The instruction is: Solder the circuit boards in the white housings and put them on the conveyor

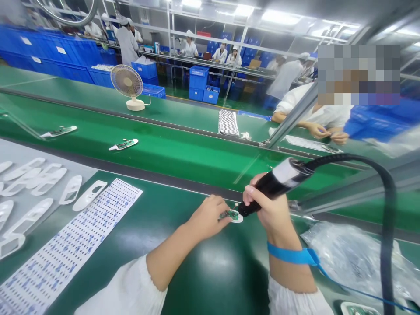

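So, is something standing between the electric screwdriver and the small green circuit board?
Nothing visible: the corded electric screwdriver in the right hand reaches the green circuit board in the left hand.

A sheet of printed blue-marked labels point(70, 245) lies on the green conveyor belt point(157, 148), beside white plastic shells point(42, 181) set out on a grey mat point(19, 151), while two white shell assemblies point(124, 144) sit apart further along the belt. Past an aluminium frame rail point(292, 118), a co-worker's hands point(323, 131) work over a white strip, and a clear plastic bag point(354, 258) bunches at the right. Beyond stand a cream desk fan point(127, 83), stacked blue plastic crates point(198, 83), and white-coated workers point(127, 43) along a far bench.
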`<state>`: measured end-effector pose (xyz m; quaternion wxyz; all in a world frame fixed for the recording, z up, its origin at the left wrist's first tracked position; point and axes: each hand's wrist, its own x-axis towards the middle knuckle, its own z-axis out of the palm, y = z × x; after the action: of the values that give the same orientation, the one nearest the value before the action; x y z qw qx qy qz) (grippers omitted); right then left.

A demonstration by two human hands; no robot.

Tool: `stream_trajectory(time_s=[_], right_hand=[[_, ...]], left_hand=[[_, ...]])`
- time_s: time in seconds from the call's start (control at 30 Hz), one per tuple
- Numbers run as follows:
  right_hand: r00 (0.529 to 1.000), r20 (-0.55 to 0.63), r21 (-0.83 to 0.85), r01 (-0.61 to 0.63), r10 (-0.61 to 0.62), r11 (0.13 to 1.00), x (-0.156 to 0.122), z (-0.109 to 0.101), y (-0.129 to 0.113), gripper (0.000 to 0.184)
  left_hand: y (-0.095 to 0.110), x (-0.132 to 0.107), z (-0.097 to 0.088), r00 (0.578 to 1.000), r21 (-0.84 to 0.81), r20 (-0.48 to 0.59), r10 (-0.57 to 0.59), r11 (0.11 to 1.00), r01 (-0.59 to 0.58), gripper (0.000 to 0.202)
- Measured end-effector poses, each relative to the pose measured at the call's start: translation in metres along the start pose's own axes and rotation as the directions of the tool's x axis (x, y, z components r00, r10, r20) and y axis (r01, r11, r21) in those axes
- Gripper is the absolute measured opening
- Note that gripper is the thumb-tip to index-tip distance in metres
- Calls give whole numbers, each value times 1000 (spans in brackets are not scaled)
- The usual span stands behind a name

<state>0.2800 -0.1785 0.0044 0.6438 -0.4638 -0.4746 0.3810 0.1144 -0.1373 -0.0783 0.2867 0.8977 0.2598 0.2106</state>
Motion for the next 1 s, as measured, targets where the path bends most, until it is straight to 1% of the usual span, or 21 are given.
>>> stream_trajectory(time_s=[0.17, 0.3, 0.53, 0.7, 0.8, 0.87, 0.9, 0.93, 1.0], right_hand=[[1000, 16, 14, -26, 26, 1000, -1, -4, 3, 24], [999, 28, 6, -24, 23, 1000, -2, -5, 3, 25], [995, 78, -74, -55, 61, 996, -7, -7, 0, 26], [995, 85, -27, -55, 58, 998, -6, -6, 3, 27], [994, 97, 43, -53, 49, 998, 0, -9, 3, 28], [998, 58, 129, -11, 4, 992, 3, -19, -2, 32], [1000, 7, 161, 25, -26, 987, 4, -26, -6, 33], [996, -64, 170, 64, -54, 983, 5, -34, -11, 33], [968, -232, 117, 123, -93, 985, 5, -53, -20, 30]], left_hand=[[1, 0, 4, 1000, -14, -6, -4, 1000, 4, 8], [1, -1, 7, 1000, -24, -14, -15, 1000, 15, 8], [2, -2, 8, 1000, -37, -13, -24, 999, 23, 7], [1, -3, 7, 999, -42, -35, -9, 999, 8, 12], [2, -7, 6, 1000, -39, -27, 2, 999, -3, 12], [2, -9, 6, 1000, -40, -17, 2, 999, -3, 13], [1, -9, 6, 1000, -42, -21, 5, 999, -6, 14], [-1, -7, 5, 999, -42, -30, 13, 999, -14, 15], [-8, 7, 0, 998, -17, -51, 30, 999, -31, 18]])
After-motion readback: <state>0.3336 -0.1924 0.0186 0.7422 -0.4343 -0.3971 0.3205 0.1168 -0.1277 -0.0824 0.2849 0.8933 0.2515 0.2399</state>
